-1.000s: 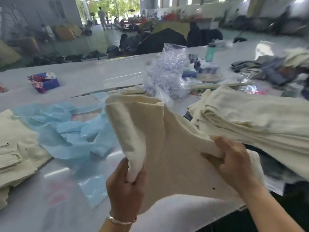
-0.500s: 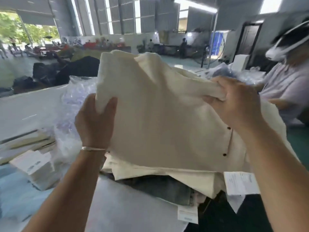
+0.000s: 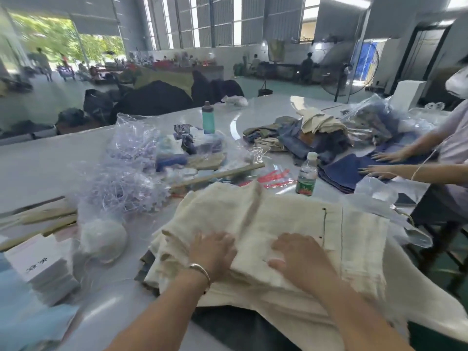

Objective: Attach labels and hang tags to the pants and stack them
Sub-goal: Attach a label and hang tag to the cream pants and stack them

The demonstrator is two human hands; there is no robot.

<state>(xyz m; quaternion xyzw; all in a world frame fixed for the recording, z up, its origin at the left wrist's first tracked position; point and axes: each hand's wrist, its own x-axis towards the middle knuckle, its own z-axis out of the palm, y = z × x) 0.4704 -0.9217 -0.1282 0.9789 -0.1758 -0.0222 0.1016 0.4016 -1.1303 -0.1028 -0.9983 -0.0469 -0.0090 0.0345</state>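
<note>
Cream pants point(image 3: 283, 219): folded, lying flat as the top item of a stack of cream garments point(image 3: 177, 264) at the near edge of the white table point(image 3: 45, 163). A dark line of stitching and small dark buttons show near the right end of the top pair. The stack hangs partly over the table's near edge at the right.

Left hand point(image 3: 215, 252): palm down on the near left part of the top pair, fingers spread and nearly straight, pointing to the far side. It presses the cloth and grips nothing. A silver bangle point(image 3: 200, 269) sits on the wrist.

Right hand point(image 3: 298, 257): palm down on the same pair, just right of the left hand, fingers extended flat, thumb out to the left. The cloth lies beneath the fingers, not between them.

Stack of white printed cards point(image 3: 43, 269): near left, on the table.

Heap of clear plastic fasteners point(image 3: 126, 178): far left of the pants, in crumpled plastic bags.

Wooden stick point(image 3: 217, 173): lies just beyond the stack's far edge.

Clear water bottle point(image 3: 307, 174): upright, far right of the stack.

Teal bottle point(image 3: 208, 119): upright, farther back.

Second person's hands point(image 3: 379, 163): far right, flat on dark blue cloth point(image 3: 344, 171).
</note>
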